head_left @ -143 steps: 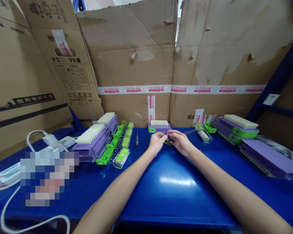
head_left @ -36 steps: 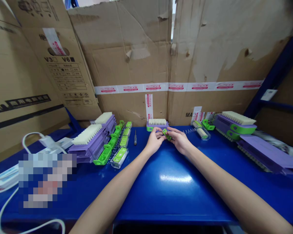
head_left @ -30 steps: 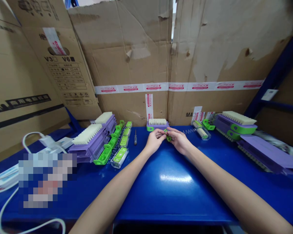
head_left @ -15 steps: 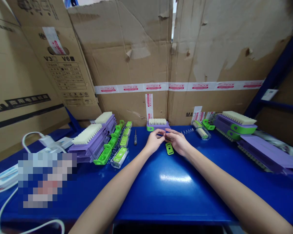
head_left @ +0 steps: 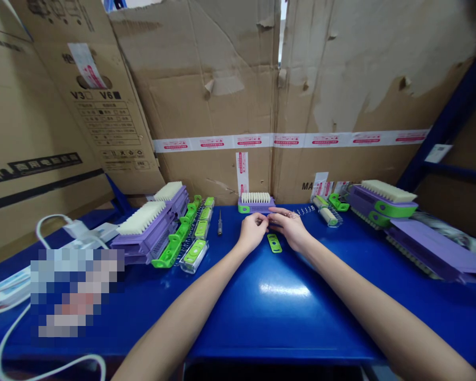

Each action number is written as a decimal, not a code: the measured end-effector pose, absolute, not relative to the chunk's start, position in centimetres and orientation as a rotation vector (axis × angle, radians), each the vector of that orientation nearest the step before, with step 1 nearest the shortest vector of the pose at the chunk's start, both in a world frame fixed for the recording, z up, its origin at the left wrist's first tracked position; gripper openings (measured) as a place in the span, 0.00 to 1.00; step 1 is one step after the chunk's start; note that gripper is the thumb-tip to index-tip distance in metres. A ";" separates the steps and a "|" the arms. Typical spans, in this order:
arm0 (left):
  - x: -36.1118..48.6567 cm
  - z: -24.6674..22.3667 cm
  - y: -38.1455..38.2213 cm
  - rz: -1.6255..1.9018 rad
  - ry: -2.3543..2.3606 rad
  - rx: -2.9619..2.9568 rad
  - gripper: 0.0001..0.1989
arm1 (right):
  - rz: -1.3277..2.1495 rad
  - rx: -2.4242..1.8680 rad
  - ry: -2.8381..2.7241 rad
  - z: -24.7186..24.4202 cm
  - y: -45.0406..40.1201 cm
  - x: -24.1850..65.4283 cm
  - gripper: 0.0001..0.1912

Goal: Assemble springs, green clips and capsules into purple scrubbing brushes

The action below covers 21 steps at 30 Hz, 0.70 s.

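Observation:
My left hand [head_left: 254, 230] and my right hand [head_left: 289, 226] meet over the middle of the blue table, fingertips pinched together. What they pinch is hidden between the fingers or too small to name. Just below the fingers lies a flat green plate with holes [head_left: 275, 243]. Behind my hands sits a purple brush block with pale bristles [head_left: 256, 201] and a green end. A thin metal spring [head_left: 305, 210] lies to the right of my right hand.
Purple brush blocks [head_left: 148, 227], green brackets [head_left: 174, 247], clear cases with green tops [head_left: 195, 256] and a screwdriver [head_left: 220, 225] are on the left. More brush blocks [head_left: 384, 203] and a clear case [head_left: 330, 217] stand right. White cables [head_left: 51, 365] cross the left. Cardboard [head_left: 214, 106] walls the back.
Both hands stay near the same place. The left fingers have curled in more, and the right hand has turned slightly. The green plate appears slightly shifted and turned.

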State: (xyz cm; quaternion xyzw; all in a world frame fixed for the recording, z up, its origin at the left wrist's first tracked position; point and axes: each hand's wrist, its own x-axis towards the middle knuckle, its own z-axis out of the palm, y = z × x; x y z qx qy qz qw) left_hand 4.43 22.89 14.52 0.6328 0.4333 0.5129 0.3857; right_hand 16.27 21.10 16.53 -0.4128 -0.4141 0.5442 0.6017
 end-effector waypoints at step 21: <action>2.9 16.2 23.2 1.018 1.070 1.573 0.07 | 0.357 -1.039 -2.015 16.1 22.0 19.2 0.10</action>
